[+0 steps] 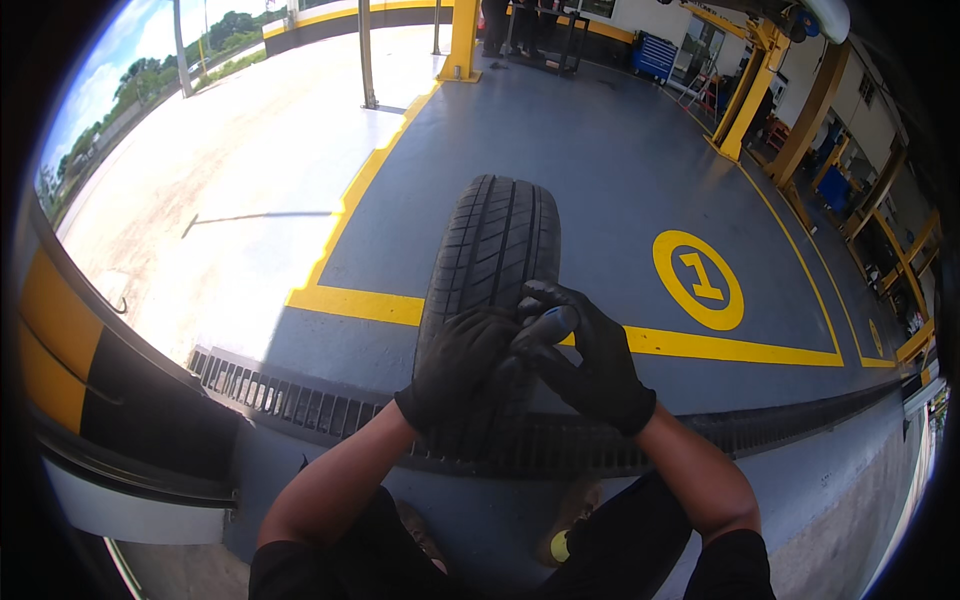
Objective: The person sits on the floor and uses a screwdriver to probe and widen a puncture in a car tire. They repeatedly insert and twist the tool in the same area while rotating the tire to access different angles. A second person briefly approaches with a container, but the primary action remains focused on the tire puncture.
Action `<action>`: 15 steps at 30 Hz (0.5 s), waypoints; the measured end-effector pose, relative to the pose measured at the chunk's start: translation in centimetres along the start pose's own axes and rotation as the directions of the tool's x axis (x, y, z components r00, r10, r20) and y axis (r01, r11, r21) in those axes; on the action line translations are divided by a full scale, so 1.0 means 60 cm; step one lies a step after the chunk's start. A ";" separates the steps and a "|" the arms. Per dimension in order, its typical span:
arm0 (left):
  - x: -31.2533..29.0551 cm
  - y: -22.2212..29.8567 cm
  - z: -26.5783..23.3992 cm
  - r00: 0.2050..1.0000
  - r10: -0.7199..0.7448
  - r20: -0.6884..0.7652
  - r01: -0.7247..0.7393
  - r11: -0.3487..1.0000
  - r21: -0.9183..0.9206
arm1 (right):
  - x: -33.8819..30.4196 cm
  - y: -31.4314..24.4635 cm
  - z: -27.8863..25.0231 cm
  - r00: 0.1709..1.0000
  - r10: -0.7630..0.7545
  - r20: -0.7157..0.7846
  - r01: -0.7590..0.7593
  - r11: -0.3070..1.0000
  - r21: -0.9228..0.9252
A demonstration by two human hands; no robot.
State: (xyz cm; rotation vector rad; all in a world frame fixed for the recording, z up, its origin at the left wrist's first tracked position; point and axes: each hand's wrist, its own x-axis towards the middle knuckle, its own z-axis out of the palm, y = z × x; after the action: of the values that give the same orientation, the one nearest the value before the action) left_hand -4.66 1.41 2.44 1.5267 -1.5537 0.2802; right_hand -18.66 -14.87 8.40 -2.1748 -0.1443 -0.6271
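Observation:
A black car tire [500, 235] stands upright on its tread in front of me, close before my knees. Both hands wear black gloves and meet over the near part of its tread. My left hand [462, 365] is closed, its fingers curled at the inner end of a dark, round handle [552, 326] with a blue end. Around that handle's outer end my right hand [590, 360] is closed, thumb below and fingers above. Whatever the handle leads into is hidden by the gloves and fingers.
A slotted drain grate [290, 398] crosses the floor beneath the tire. Yellow lines [370, 305] mark the grey floor. Yellow lift posts [750, 95] and a blue tool cabinet [654, 56] stand farther back. People in dark clothes [520, 25] are at the far end.

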 end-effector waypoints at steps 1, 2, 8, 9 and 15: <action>0.000 0.000 0.000 1.000 -0.002 -0.002 0.002 1.000 0.001 | 0.000 0.001 0.001 1.000 -0.002 -0.001 0.002 1.000 0.002; 0.000 0.000 0.001 1.000 -0.005 -0.001 0.005 1.000 -0.004 | 0.000 0.002 0.001 1.000 -0.004 -0.003 0.004 1.000 0.003; 0.001 0.000 -0.002 1.000 0.005 0.004 -0.005 1.000 -0.014 | 0.000 0.002 0.001 1.000 0.006 0.006 -0.006 1.000 0.008; 0.002 0.003 -0.003 1.000 0.002 0.002 -0.002 1.000 -0.012 | 0.000 0.002 0.000 1.000 -0.001 0.003 0.001 1.000 0.002; 0.001 0.001 -0.001 1.000 0.002 0.013 -0.002 1.000 -0.007 | -0.002 0.000 -0.001 0.998 -0.048 -0.048 0.044 0.997 -0.068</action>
State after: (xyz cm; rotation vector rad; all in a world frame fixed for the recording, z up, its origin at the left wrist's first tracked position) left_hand -4.66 1.43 2.57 1.5238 -1.5650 0.2662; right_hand -18.79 -14.94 8.36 -2.2240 -0.1495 -0.7204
